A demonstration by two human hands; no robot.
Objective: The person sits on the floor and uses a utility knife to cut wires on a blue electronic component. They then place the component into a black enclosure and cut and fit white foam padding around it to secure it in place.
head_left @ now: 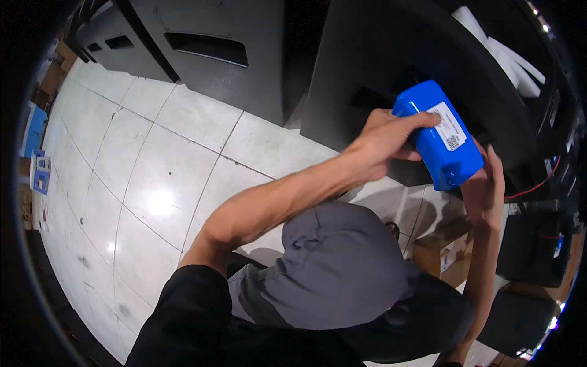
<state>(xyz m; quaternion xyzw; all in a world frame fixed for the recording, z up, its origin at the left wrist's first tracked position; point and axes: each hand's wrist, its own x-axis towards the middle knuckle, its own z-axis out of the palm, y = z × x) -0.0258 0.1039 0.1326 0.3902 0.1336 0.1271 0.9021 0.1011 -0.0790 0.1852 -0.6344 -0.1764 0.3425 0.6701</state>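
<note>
A blue shrink-wrapped battery pack (437,156) with a white label is held up between both of my hands, tilted, in front of a large black cabinet (342,92). My left hand (391,137) grips its left side, the thumb lying across the label and the fingers curled underneath. At the lower right end, my right hand (486,177) is closed around the pack from beneath. The pack hides part of the right fingers.
Dark cabinets with handle slots, one of them a grey-looking box (220,79), line the far side. White strips (501,52) lie on the black cabinet, and a red wire (538,186) runs beside it. A cardboard box (440,251) stands by my knee. Black boxes (532,251) sit at the right.
</note>
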